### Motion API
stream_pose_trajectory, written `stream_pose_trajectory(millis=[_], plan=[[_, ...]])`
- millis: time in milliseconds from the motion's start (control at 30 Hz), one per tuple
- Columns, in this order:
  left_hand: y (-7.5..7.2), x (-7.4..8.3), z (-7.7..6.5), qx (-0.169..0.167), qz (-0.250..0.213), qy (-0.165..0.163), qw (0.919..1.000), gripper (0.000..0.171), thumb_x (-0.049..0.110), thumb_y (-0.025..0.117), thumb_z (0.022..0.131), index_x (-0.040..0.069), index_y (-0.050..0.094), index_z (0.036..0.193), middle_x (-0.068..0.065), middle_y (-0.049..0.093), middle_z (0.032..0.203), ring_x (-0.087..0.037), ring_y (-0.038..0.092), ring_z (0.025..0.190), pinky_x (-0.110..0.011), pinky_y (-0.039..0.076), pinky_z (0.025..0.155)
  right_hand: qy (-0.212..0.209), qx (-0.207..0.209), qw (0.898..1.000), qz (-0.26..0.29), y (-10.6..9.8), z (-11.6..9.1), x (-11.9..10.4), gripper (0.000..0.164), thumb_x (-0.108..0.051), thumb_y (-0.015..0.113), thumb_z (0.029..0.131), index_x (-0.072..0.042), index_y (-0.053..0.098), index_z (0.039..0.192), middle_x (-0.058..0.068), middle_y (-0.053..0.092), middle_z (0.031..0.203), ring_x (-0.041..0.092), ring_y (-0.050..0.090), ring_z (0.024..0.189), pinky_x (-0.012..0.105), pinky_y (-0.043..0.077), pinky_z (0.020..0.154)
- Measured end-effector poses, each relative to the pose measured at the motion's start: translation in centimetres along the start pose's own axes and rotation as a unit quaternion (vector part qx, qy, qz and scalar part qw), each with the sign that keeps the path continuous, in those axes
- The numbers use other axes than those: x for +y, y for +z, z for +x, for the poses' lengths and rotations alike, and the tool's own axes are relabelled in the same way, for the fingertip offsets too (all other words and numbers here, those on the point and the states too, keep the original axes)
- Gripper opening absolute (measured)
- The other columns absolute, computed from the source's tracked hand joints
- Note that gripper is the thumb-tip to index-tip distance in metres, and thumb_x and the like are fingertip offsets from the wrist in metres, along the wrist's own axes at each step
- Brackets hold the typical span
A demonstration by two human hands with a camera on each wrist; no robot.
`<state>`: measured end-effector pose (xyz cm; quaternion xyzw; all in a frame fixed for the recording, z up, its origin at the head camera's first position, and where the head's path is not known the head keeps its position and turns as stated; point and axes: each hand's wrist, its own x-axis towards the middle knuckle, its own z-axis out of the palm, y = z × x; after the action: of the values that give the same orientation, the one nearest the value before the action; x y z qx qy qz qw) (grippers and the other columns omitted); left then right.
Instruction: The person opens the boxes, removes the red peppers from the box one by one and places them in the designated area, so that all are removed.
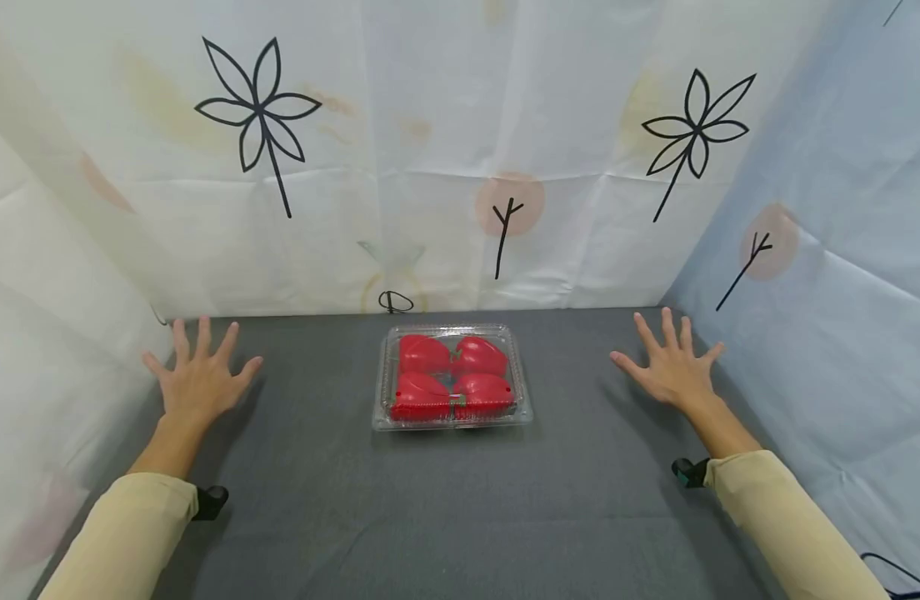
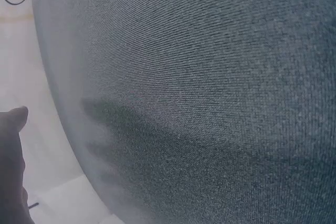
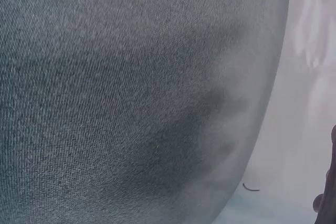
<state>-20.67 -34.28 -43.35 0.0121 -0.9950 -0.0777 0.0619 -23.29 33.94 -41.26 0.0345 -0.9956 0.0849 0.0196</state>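
A clear plastic clamshell box [image 1: 451, 423] with several red, strawberry-like pieces [image 1: 422, 392] inside lies on the grey cloth near its back edge, its lid down. To the left of the box, my left hand [image 1: 197, 379] is held with fingers spread and straight, palm toward the cloth, holding nothing. My right hand [image 1: 673, 367] is on the opposite side, fingers likewise spread and bare of any object. Both hands cast shadows on the cloth. In the left wrist view part of the left hand [image 2: 11, 166] shows at the edge; a sliver of the right hand [image 3: 328, 198] appears in the right wrist view.
Grey cloth [image 1: 460, 517] covers the work surface. A white fabric backdrop [image 1: 430, 100] with leaf drawings rises behind it, and fabric walls [image 1: 865, 250] stand at left and right, close to the hands. A black wire [image 1: 898, 575] shows at the lower right.
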Motion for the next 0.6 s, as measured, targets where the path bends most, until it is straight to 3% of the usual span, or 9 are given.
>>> stream_pose_trajectory(millis=[300, 600], plan=[[0.2, 0.4, 0.1, 0.005, 0.008, 0.006, 0.9999, 0.078, 0.060, 0.036, 0.101, 0.015, 0.013, 0.159, -0.025, -0.006, 0.162, -0.046, -0.025, 0.144, -0.083, -0.014, 0.094, -0.035, 0.018, 0.999, -0.003, -0.1, 0.0, -1.7, 0.089, -0.071, 0.040, 0.094, -0.025, 0.005, 0.160, 0.022, -0.009, 0.163, 0.053, -0.007, 0.145, 0.085, -0.011, 0.092], [0.0, 2.1, -0.1, 0.007, 0.021, 0.027, 0.9994, 0.076, 0.059, 0.038, 0.101, 0.017, 0.016, 0.159, -0.023, 0.000, 0.164, -0.044, -0.022, 0.146, -0.082, -0.010, 0.098, -0.064, 0.014, 0.998, -0.021, -0.4, -0.2, -4.4, 0.090, -0.073, 0.042, 0.092, -0.026, 0.008, 0.161, 0.019, -0.007, 0.165, 0.049, -0.006, 0.147, 0.082, -0.012, 0.097]])
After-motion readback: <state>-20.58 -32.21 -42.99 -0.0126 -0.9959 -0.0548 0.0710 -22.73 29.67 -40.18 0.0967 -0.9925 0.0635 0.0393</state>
